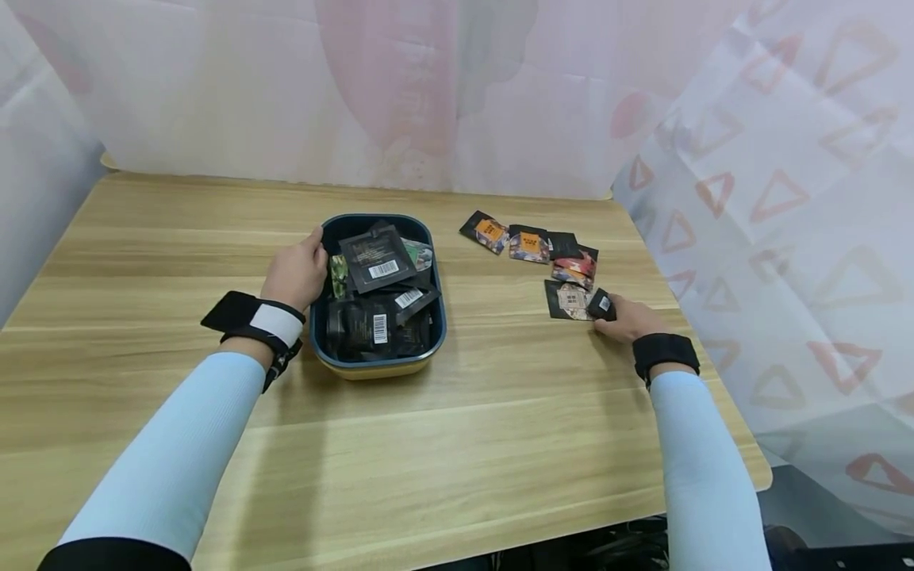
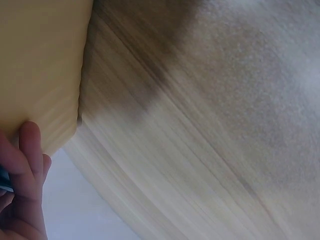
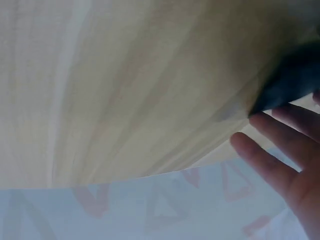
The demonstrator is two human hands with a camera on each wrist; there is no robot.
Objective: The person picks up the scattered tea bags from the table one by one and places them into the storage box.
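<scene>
Bare table (image 1: 500, 412) between tray (image 1: 439, 317) and packets (image 1: 564, 266)

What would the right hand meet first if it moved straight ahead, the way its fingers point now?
Probably the beige-printed packet just beyond the small black packet that the right hand already holds; depth is unclear.
</scene>
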